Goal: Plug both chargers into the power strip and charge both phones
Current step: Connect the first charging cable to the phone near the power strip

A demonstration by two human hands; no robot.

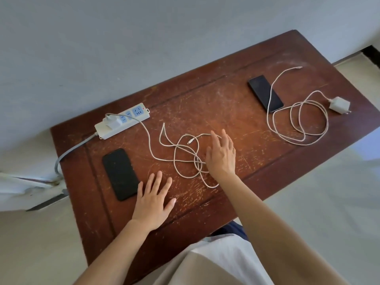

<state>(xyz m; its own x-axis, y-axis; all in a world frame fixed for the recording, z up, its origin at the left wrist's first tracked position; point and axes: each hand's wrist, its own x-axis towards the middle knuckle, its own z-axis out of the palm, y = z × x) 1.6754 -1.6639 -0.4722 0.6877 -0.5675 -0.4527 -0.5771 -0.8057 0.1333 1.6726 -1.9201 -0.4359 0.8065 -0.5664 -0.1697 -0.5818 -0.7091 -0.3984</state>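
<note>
Power strip, white with blue socket faces, lies at the far left of the scratched wooden table, its grey lead running off the left edge. One white charger is seated in the strip. Its cable runs right and forward into a loose tangle at mid-table, and the free connector end lies inside the loops, joined to no phone.

Near phone, black with a dark screen, lies flat forward of the strip, with no cable attached. Far phone, also dark, lies flat at the far right. The second charger rests on the table near the right edge, out of the strip, prongs pointing right. Its cable coils between the charger and the far phone, one strand crossing that phone's right side; its connector tip lies beyond the phone, unplugged.

Left hand lies flat on the table, fingers spread, just beside the near phone's corner, gripping nothing. Right hand is over the right side of the tangle, fingers spread and extended, grasping nothing; contact with the cable cannot be determined.
</note>
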